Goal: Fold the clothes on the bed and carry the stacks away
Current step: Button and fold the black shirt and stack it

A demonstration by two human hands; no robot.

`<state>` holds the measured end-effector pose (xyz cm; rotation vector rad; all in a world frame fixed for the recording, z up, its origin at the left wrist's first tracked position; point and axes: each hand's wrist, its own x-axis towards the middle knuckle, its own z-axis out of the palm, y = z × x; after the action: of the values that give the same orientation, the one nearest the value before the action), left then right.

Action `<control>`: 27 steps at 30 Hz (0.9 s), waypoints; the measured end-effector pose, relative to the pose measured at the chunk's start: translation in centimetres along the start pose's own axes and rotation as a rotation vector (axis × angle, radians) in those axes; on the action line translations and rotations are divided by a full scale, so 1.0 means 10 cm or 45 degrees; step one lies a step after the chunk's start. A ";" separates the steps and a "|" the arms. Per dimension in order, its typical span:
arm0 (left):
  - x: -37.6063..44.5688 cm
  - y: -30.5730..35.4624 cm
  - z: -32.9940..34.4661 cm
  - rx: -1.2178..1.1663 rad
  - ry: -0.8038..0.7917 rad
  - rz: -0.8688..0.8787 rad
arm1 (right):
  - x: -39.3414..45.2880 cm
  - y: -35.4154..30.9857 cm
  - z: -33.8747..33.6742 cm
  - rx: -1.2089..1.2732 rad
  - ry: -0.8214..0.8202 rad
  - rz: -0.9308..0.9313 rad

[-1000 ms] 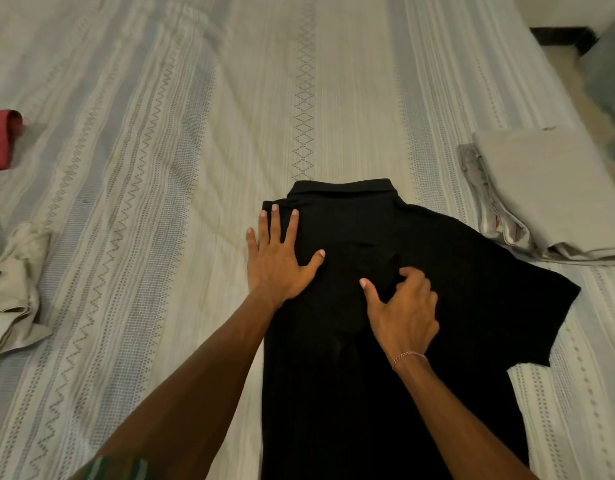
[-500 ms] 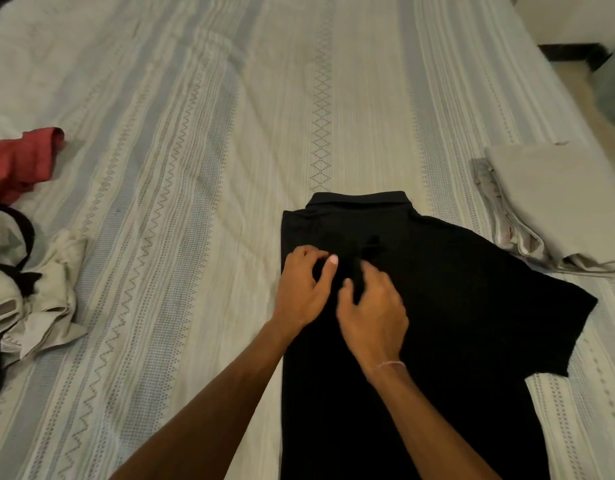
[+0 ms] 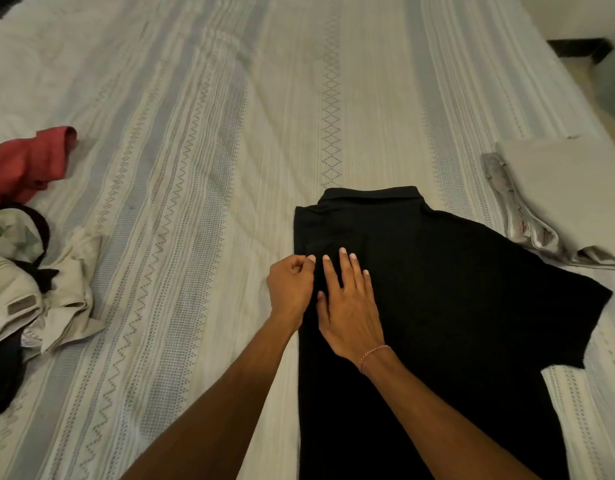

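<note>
Fingers of the left hand curl inward at the left edge of a black polo shirt, the thumb and fingertips appearing to pinch the fabric's folded edge just below centre of the frame. Beside it, almost touching, the right hand lies flat on the shirt with fingers straight and slightly spread, pressing the cloth down; a thin bracelet circles its wrist. Both forearms reach in from the bottom of the frame.

The shirt lies back-up on the bed, its collar pointing toward the top of the frame, its left side already folded in to a straight edge and one short sleeve spread out toward the right. The bed is covered in a pale striped sheet with zigzag and diamond bands.

At right, just beyond the sleeve, sits a folded stack of beige clothes. At the left edge of the frame lies an unfolded heap of cream and dark garments, with a red garment above it.
</note>
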<state>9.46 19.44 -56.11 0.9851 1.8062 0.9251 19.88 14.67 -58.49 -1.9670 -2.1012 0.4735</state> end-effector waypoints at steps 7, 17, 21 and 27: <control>-0.11 -0.13 0.04 0.153 0.250 0.172 | 0.02 0.18 0.15 -0.146 -0.069 -0.084; -0.08 -0.55 -0.10 1.396 -0.465 0.838 | -0.39 0.15 0.15 -0.235 -0.057 -0.019; -0.23 -0.55 -0.10 1.575 -0.382 0.937 | -1.12 0.20 0.15 -0.170 -0.065 0.036; -0.87 -0.74 -0.13 1.549 -0.572 1.121 | -1.75 0.06 -0.10 0.177 0.003 0.629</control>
<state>9.16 8.40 -59.21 2.6100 1.4064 -0.1307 22.13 -2.61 -56.76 -2.3884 -1.5153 0.6792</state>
